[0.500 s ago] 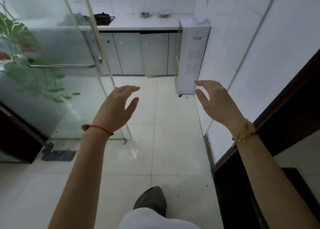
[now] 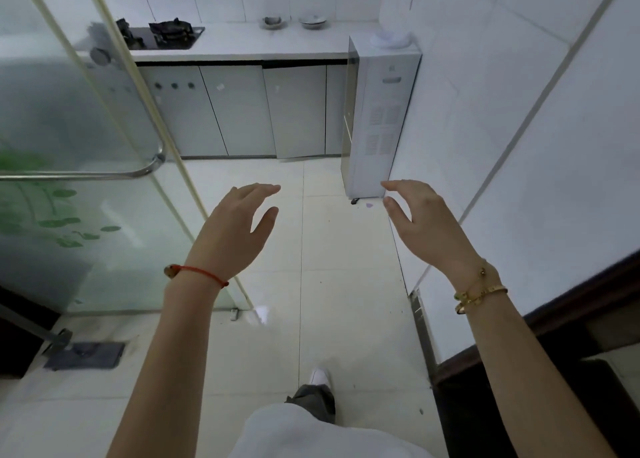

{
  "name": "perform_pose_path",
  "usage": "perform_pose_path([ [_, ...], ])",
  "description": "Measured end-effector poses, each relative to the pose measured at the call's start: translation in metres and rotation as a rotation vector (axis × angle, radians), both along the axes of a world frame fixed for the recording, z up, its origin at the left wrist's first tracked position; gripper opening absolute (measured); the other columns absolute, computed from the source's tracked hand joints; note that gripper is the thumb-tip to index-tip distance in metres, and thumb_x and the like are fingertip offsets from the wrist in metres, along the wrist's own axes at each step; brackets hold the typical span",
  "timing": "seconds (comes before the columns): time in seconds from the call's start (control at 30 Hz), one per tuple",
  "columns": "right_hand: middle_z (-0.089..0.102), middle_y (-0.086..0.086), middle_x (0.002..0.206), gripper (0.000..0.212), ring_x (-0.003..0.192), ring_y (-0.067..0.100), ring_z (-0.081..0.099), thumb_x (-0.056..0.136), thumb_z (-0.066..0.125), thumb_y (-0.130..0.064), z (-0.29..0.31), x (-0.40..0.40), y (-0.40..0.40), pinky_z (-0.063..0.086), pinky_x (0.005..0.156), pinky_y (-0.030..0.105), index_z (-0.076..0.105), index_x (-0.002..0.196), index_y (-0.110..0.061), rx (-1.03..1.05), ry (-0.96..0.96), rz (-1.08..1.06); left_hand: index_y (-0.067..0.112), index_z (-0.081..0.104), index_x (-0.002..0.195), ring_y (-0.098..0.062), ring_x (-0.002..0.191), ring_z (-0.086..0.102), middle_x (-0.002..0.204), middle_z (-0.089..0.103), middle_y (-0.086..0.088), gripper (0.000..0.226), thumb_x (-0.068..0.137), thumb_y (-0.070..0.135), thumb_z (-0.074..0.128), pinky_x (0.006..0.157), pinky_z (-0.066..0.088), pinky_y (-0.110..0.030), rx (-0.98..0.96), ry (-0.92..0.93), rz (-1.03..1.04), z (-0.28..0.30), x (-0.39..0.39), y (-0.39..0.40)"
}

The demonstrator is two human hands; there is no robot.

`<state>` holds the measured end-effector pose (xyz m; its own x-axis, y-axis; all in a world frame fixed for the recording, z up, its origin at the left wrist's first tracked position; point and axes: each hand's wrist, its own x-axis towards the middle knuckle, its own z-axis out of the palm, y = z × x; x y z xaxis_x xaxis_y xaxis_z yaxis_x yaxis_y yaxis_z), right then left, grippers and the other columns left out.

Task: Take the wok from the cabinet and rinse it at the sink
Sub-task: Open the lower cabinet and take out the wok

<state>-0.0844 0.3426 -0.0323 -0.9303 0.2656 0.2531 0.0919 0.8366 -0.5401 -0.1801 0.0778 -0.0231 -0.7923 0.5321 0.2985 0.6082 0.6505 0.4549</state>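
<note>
Both hands are raised over a glossy pale tiled floor (image 2: pixel 346 284), holding nothing: the left hand (image 2: pixel 239 229) has its fingers relaxed and slightly spread, the right hand (image 2: pixel 420 220) its fingers loosely bent, thumb apart. A thin red cord (image 2: pixel 204 272) circles the left wrist; gold bangles (image 2: pixel 479 293) sit on the right.

Ahead stands the cabinet (image 2: pixel 242 111), a row of flat, smooth grey doors, all closed, under a white counter (image 2: pixel 256 43). The wok is not in sight (no door is open to show it), and no sink can be made out.

Against half a second ago, the cabinet looks nearer and fills more of the view, the white shoe (image 2: pixel 320 376) now shows ahead of the trouser leg, and the hands hold much the same pose.

On the counter are a black gas hob (image 2: pixel 169 33) and two small metal bowls (image 2: pixel 294 21). A tall white boxy appliance (image 2: pixel 381 118) stands at the counter's right end, against the tiled wall. At left, a frosted glass door (image 2: pixel 69 146) with green leaf print and a tubular metal handle (image 2: pixel 104 173) screens the cabinet's left part.
</note>
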Motion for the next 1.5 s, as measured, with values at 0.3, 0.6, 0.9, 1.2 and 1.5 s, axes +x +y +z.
perform_pose_path([
  [0.3, 0.059, 0.003, 0.133, 0.036, 0.129, 0.016, 0.046, 0.101, 0.044, -0.026, 0.001, -0.140, 0.029, 0.036, 0.111, 0.035, 0.056, 0.133, -0.013, -0.026, -0.007, -0.004, 0.017, 0.055, 0.133, -0.015, 0.128, 0.048, 0.132, 0.059, 0.002, 0.036, 0.097, 0.018, 0.051, 0.117, 0.025, -0.032, -0.015, 0.003, -0.017, -0.004, -0.139, 0.040],
  [0.6, 0.057, 0.002, 0.135, 0.037, 0.130, 0.015, 0.045, 0.101, 0.044, -0.027, -0.018, -0.268, 0.051, 0.033, 0.109, 0.028, 0.054, 0.135, -0.015, -0.051, -0.057, 0.054, 0.018, 0.055, 0.133, -0.015, 0.124, 0.051, 0.132, 0.059, 0.004, 0.036, 0.097, 0.020, 0.051, 0.117, 0.026, -0.033, -0.059, -0.063, 0.028, -0.021, -0.256, 0.061],
  [0.9, 0.057, 0.001, 0.135, 0.038, 0.129, 0.016, 0.046, 0.102, 0.042, -0.028, -0.028, -0.451, 0.090, 0.030, 0.107, 0.024, 0.054, 0.135, -0.014, -0.029, -0.082, 0.196, 0.016, 0.055, 0.132, -0.019, 0.123, 0.053, 0.132, 0.060, 0.002, 0.036, 0.097, 0.018, 0.051, 0.114, 0.033, -0.041, -0.073, -0.080, 0.157, -0.024, -0.404, 0.093],
  [1.2, 0.057, 0.004, 0.135, 0.039, 0.129, 0.016, 0.047, 0.101, 0.043, -0.027, -0.008, -0.642, 0.118, 0.031, 0.106, 0.022, 0.054, 0.135, -0.011, -0.030, -0.051, 0.316, 0.017, 0.055, 0.132, -0.021, 0.120, 0.055, 0.130, 0.060, 0.002, 0.035, 0.097, 0.019, 0.051, 0.109, 0.039, -0.044, -0.041, -0.079, 0.297, -0.009, -0.551, 0.117],
  [1.5, 0.056, 0.002, 0.135, 0.038, 0.130, 0.016, 0.045, 0.102, 0.043, -0.027, -0.030, -0.785, 0.105, 0.028, 0.105, 0.021, 0.053, 0.135, -0.012, -0.027, -0.118, 0.402, 0.016, 0.054, 0.133, -0.020, 0.121, 0.054, 0.132, 0.059, 0.001, 0.036, 0.098, 0.020, 0.050, 0.111, 0.037, -0.044, -0.048, -0.143, 0.376, -0.030, -0.676, 0.103],
])
